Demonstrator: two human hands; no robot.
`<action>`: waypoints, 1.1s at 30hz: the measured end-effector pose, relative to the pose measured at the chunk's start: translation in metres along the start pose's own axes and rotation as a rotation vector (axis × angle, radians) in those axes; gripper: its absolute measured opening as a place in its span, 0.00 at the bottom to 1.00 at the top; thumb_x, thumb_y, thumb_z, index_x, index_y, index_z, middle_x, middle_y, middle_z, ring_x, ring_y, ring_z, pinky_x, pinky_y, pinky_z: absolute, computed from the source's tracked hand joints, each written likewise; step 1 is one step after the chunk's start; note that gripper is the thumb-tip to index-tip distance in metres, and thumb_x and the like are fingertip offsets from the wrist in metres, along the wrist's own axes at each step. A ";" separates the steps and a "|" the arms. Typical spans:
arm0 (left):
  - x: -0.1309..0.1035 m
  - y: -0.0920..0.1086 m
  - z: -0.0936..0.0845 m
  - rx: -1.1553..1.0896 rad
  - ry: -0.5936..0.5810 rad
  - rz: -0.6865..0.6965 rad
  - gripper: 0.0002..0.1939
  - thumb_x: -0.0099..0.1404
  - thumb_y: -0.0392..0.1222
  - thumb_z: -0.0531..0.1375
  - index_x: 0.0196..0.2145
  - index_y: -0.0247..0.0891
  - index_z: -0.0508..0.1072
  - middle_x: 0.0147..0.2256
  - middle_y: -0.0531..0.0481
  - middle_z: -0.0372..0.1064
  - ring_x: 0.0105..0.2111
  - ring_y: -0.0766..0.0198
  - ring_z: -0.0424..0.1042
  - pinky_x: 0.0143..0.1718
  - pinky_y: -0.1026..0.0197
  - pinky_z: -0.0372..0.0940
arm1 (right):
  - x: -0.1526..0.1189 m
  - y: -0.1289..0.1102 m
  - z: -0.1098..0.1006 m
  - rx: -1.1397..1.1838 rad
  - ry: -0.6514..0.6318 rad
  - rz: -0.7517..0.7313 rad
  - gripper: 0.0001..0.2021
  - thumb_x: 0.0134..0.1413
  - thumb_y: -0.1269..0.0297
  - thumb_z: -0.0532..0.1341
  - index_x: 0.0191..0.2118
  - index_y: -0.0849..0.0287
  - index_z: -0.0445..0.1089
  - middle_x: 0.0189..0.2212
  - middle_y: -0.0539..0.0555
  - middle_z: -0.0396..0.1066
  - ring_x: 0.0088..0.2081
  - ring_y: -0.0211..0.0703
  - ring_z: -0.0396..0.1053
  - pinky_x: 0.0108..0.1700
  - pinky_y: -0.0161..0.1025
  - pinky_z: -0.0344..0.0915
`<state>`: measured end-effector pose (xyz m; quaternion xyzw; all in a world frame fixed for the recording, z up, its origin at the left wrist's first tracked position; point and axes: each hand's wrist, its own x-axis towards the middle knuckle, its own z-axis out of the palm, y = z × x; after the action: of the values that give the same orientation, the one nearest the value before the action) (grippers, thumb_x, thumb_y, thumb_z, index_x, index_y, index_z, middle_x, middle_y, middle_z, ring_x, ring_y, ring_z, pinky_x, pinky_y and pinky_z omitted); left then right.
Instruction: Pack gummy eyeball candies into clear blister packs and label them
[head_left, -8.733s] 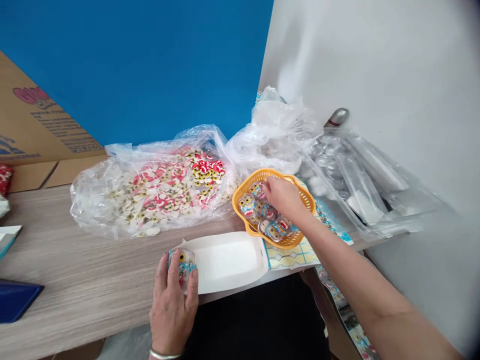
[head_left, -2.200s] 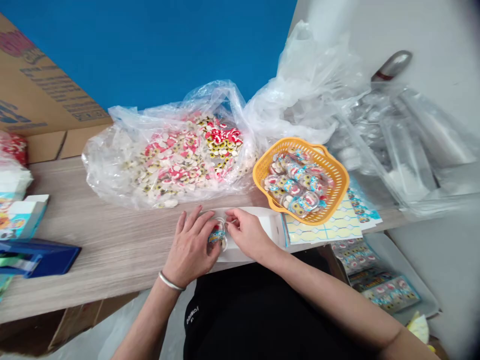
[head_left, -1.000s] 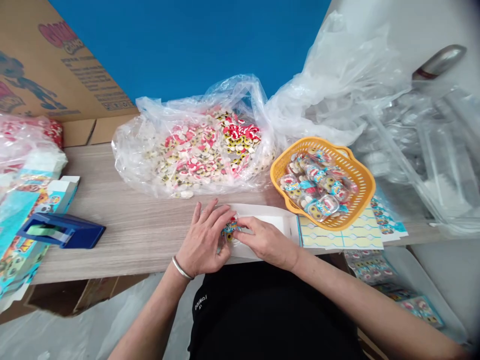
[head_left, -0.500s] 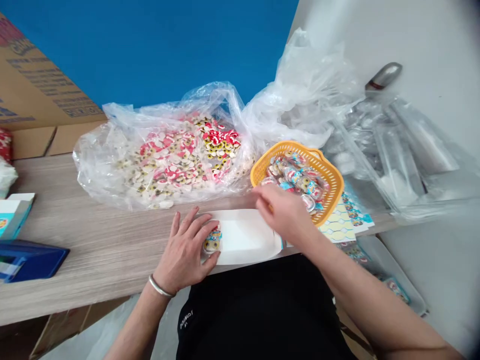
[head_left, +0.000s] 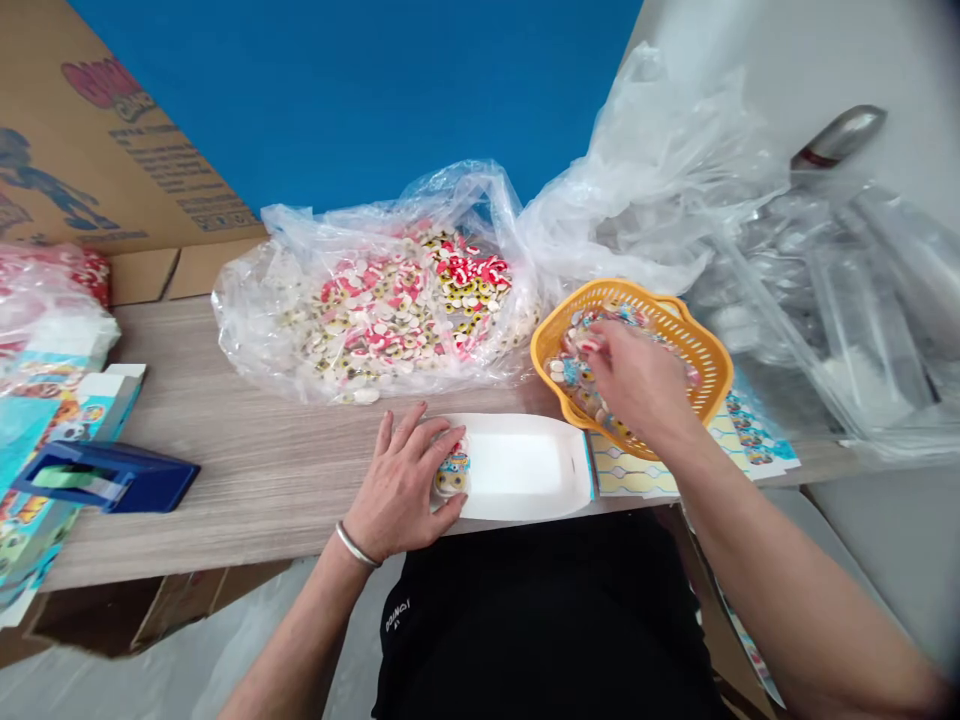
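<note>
My left hand (head_left: 409,485) curves round the left end of a long white box (head_left: 529,465), its fingers and thumb on a small clear packet (head_left: 452,473) with yellow eye shapes that stands inside. My right hand (head_left: 637,375) reaches into the yellow basket (head_left: 705,355), fingers bent together among the wrapped packets (head_left: 574,372). Something red and white shows by its fingertips, too small to name. Behind the box lies a large clear bag (head_left: 255,320) of loose red, white and yellow candies (head_left: 382,310).
A blue tape dispenser (head_left: 157,480) and printed boxes (head_left: 37,450) are on the left. Printed sheets (head_left: 637,475) lie partly under the basket. Clear plastic bags (head_left: 855,320) and a metal scoop (head_left: 844,137) are at the right. A large cardboard box (head_left: 142,130) stands behind.
My right hand has moved from the basket's near left edge into the basket. My left hand stays at the box's left end. The whole view has shifted, so things appear further right.
</note>
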<state>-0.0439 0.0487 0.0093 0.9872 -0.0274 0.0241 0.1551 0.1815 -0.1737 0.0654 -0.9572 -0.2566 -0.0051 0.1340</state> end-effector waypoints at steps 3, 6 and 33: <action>0.000 -0.001 0.000 -0.013 0.003 -0.003 0.38 0.61 0.49 0.61 0.66 0.38 0.59 0.61 0.40 0.62 0.70 0.41 0.45 0.69 0.34 0.35 | -0.026 -0.022 -0.004 0.464 0.020 -0.076 0.18 0.65 0.63 0.56 0.57 0.59 0.69 0.44 0.59 0.76 0.44 0.50 0.74 0.46 0.44 0.69; -0.001 -0.001 0.001 -0.023 0.021 -0.002 0.40 0.60 0.49 0.61 0.67 0.37 0.56 0.61 0.39 0.63 0.69 0.41 0.46 0.69 0.34 0.34 | -0.054 -0.055 0.020 0.768 -0.225 -0.107 0.18 0.62 0.67 0.56 0.56 0.60 0.70 0.40 0.55 0.76 0.41 0.45 0.74 0.44 0.41 0.69; 0.001 -0.011 0.006 -0.012 0.087 0.083 0.34 0.63 0.50 0.61 0.64 0.43 0.61 0.59 0.40 0.65 0.68 0.38 0.50 0.67 0.31 0.43 | -0.025 0.025 -0.034 -0.146 -0.390 -0.229 0.15 0.58 0.72 0.59 0.50 0.58 0.74 0.46 0.59 0.75 0.47 0.52 0.73 0.51 0.44 0.63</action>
<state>-0.0416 0.0572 0.0007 0.9824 -0.0617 0.0730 0.1607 0.1738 -0.2156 0.0899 -0.9119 -0.3834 0.1460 0.0108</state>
